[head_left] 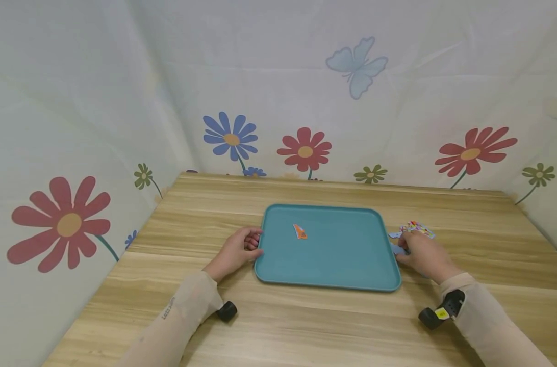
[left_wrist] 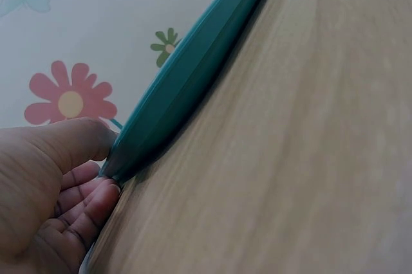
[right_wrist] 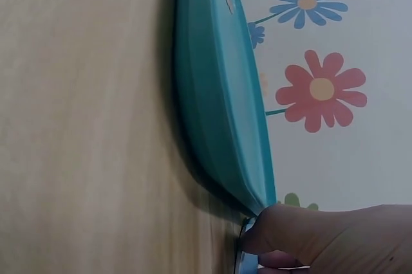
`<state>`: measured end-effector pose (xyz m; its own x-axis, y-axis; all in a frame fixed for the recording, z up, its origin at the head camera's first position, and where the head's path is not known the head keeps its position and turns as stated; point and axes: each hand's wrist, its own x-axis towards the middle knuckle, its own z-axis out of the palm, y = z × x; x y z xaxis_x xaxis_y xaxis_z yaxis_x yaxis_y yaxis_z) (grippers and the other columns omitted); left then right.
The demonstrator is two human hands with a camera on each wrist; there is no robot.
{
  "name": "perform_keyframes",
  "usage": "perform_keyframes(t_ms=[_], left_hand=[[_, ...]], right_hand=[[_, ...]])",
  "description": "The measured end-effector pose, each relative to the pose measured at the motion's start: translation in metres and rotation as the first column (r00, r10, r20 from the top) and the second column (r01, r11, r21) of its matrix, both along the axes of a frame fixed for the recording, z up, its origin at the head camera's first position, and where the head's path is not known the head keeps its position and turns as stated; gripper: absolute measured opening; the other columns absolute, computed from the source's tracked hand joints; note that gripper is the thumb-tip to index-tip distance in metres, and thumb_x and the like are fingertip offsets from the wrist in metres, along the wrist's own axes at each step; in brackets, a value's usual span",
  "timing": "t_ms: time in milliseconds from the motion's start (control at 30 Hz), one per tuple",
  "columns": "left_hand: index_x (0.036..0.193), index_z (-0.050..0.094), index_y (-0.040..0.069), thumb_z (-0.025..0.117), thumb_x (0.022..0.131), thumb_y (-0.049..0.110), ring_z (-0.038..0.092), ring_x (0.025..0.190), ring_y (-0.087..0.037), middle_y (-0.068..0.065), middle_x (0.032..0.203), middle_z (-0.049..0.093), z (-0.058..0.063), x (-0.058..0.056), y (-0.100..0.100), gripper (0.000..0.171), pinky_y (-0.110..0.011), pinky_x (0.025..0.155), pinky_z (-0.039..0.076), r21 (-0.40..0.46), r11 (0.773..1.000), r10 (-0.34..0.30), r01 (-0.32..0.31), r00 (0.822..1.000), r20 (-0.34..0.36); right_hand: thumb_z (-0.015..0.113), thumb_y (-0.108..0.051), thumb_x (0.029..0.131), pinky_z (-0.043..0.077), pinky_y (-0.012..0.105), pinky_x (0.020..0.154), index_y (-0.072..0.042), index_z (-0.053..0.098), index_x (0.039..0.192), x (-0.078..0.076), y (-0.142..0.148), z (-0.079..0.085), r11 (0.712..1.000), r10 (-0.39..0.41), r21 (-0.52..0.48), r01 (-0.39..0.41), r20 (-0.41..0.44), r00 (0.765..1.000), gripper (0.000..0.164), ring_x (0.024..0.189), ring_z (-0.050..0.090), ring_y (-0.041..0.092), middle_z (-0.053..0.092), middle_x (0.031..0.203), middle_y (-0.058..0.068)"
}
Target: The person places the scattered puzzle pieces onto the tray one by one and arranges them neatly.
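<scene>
A teal rectangular tray [head_left: 338, 250] lies on the wooden table. On it, left of its middle, is a small flat orange piece with a pale edge [head_left: 300, 232]. My left hand [head_left: 238, 251] holds the tray's left edge; the left wrist view shows the thumb and curled fingers of that hand [left_wrist: 58, 184] at the rim. Just past the right edge, my right hand [head_left: 423, 255] pinches a flat light-blue piece [head_left: 398, 248] between thumb and fingers. Part of this piece [right_wrist: 245, 262] is hidden by the thumb in the right wrist view.
Behind the right hand, several multicoloured flat pieces [head_left: 418, 228] lie on the table [head_left: 306, 326]. A pale curtain [head_left: 269, 66] printed with flowers and a butterfly hangs behind the table and along its left side. Dark wrist cameras [head_left: 227, 311] sit below both sleeves.
</scene>
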<state>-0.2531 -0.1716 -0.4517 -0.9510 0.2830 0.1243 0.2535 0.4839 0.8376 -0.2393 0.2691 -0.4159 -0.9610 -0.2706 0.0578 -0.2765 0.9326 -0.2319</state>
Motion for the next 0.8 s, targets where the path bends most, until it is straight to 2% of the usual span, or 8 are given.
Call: perform_keyframes(t_ms=[333, 700, 800], left_hand=[[0.127, 0.053, -0.006, 0.071, 0.082, 0.0, 0.057, 0.09, -0.017, -0.016, 0.105, 0.059, -0.002, -0.002, -0.001, 0.049, -0.018, 0.076, 0.05, -0.002, 1.0, -0.005, 0.005, 1.0, -0.009], [0.127, 0.052, -0.005, 0.071, 0.083, 0.0, 0.057, 0.09, -0.017, -0.016, 0.106, 0.059, -0.002, -0.002, -0.001, 0.049, -0.02, 0.077, 0.05, 0.006, 1.0, -0.008, 0.008, 1.0, -0.004], [0.128, 0.052, -0.005, 0.071, 0.083, 0.0, 0.057, 0.09, -0.017, -0.016, 0.106, 0.059, -0.002, -0.002, -0.001, 0.049, -0.02, 0.077, 0.05, 0.004, 1.0, -0.011, 0.011, 1.0, 0.003]], right_hand=[[0.074, -0.019, 0.079, 0.051, 0.039, 0.062, 0.002, 0.062, 0.092, 0.003, -0.001, 0.001, 1.0, -0.003, 0.014, 0.003, -0.012, 1.0, 0.028, 0.073, 0.059, 0.021, 0.065, 0.084, 0.011], [0.071, -0.015, 0.081, 0.053, 0.044, 0.07, 0.005, 0.062, 0.098, 0.005, 0.004, 0.012, 1.0, -0.019, 0.011, 0.018, 0.053, 0.998, 0.028, 0.08, 0.062, 0.026, 0.065, 0.09, 0.016], [0.071, -0.015, 0.08, 0.054, 0.044, 0.069, 0.005, 0.062, 0.097, 0.006, 0.004, 0.016, 1.0, -0.021, 0.009, 0.02, 0.053, 0.998, 0.028, 0.079, 0.062, 0.026, 0.065, 0.09, 0.016]])
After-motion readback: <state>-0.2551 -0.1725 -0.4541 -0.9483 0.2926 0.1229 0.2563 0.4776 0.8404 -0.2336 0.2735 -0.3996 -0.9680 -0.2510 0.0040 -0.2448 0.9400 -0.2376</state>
